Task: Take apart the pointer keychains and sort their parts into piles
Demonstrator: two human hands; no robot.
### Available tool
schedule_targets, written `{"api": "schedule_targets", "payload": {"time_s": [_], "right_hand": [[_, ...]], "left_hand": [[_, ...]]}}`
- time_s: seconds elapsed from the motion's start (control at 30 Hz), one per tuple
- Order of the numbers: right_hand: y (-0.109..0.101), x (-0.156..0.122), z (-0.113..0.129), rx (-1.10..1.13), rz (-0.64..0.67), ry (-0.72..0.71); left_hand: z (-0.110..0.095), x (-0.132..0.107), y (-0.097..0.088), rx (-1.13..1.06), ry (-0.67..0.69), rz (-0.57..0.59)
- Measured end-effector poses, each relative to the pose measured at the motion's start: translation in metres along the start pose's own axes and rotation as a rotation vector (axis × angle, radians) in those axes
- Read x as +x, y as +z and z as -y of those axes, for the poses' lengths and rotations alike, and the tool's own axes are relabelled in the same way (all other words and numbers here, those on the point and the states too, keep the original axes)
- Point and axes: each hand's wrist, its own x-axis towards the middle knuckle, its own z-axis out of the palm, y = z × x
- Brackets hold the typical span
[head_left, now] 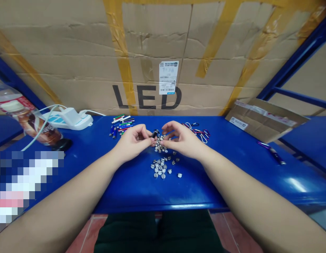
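Note:
My left hand [136,141] pinches a small black metal tube [155,133] between thumb and fingers, its end tilted up to the right. Close by on the right, my right hand [180,140] curves over a heap of small silver caps [161,144], thumb and fingers apart. I see nothing held in it. A second group of silver slotted caps [160,168] lies scattered nearer to me on the blue table [189,192]. Beyond my left hand lie several coloured metal tubes [123,123]. Coloured carabiner clips [202,134] lie beyond my right hand, partly hidden by it.
A white power strip [70,121] with a plugged-in adapter and a drink bottle [39,123] stand at the left. On the right are a small cardboard box [265,117] and a purple tube with a clip [276,154]. A large taped carton [152,45] walls off the back.

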Motion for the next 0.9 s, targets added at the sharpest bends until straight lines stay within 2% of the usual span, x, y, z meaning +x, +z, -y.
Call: {"api": "schedule_targets", "payload": {"time_s": [0.1,0.17,0.3,0.4,0.57,0.67,0.8,0.9], "right_hand": [[0.005,-0.002,0.004,-0.116,-0.018,-0.134],[0.006,-0.003,0.006,-0.092,0.000,-0.162],[0.009,-0.003,0.008,0.059,0.055,-0.077],[0.011,-0.001,0.006,0.119,0.055,-0.065],[0.008,0.000,0.002,0.130,0.117,-0.135],[0.008,-0.002,0.003,0.122,0.156,-0.105],[0.012,-0.003,0.005,0.166,0.109,-0.106],[0.012,-0.002,0.007,0.247,0.094,-0.053]], "left_hand": [[-0.003,-0.002,0.002,-0.037,0.001,0.062],[-0.005,-0.002,0.003,-0.064,-0.012,0.082],[-0.007,-0.003,0.004,-0.062,-0.004,0.135],[-0.009,-0.003,0.004,-0.069,0.004,0.173],[-0.011,-0.002,0.003,-0.170,-0.037,0.129],[-0.011,-0.003,0.001,-0.195,-0.091,0.111],[-0.008,-0.004,0.000,-0.165,-0.091,0.123],[-0.006,-0.004,-0.002,-0.132,-0.065,0.132]]}}
